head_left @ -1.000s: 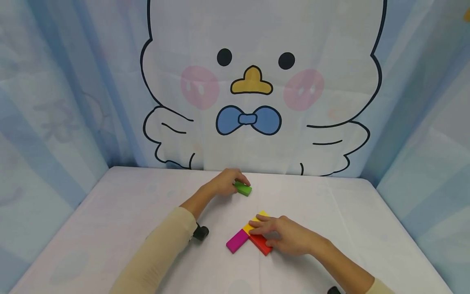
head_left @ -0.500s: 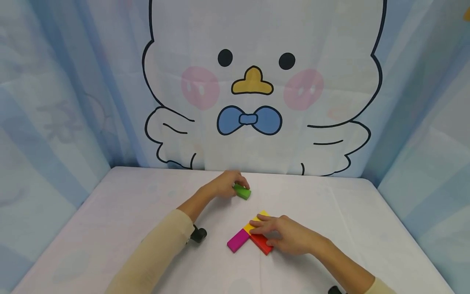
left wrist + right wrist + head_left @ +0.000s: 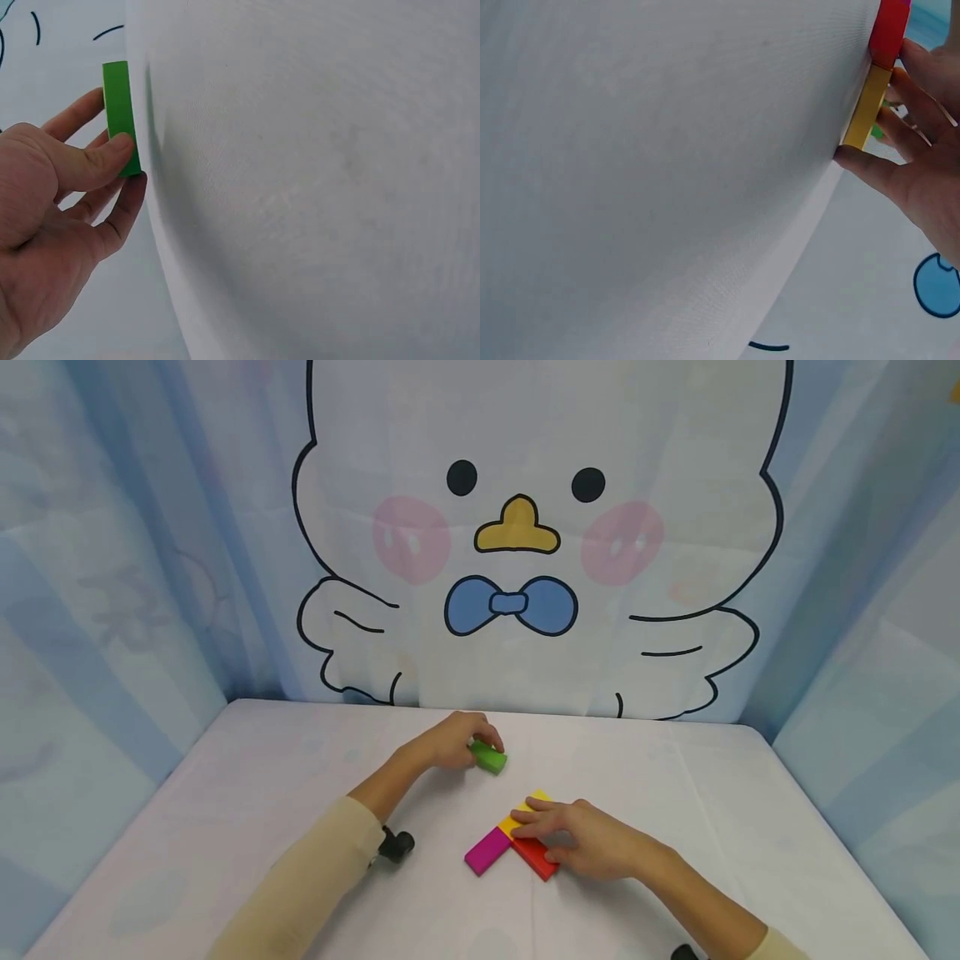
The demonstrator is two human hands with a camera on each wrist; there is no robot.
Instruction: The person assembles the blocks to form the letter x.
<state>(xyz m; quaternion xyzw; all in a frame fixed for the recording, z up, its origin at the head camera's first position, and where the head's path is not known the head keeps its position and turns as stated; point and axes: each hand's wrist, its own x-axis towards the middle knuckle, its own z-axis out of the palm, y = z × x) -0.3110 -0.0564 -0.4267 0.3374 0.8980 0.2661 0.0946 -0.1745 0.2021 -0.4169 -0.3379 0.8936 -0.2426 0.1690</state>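
My left hand (image 3: 452, 739) pinches a green block (image 3: 489, 757) just over the far part of the white table. In the left wrist view, the thumb lies across the lower end of that green block (image 3: 118, 94), and other fingers are behind and below it. A magenta block (image 3: 487, 852), a yellow block (image 3: 539, 795) and a red block (image 3: 533, 857) lie touching near the middle. My right hand (image 3: 588, 842) rests on them, partly covering yellow and red. In the right wrist view, outstretched fingers touch the yellow block (image 3: 866, 109); the thumb meets the red block (image 3: 889, 34).
The white-clothed table (image 3: 675, 793) reaches back to a curtain (image 3: 517, 668) printed with a cartoon bird. Blue and white curtains (image 3: 97, 568) close off both sides. A black wrist camera (image 3: 396, 846) sits on the left wrist.
My left hand has come slightly nearer and to the left with the green block in its grip. The right hand and the three blocks under and beside it stay practically still.
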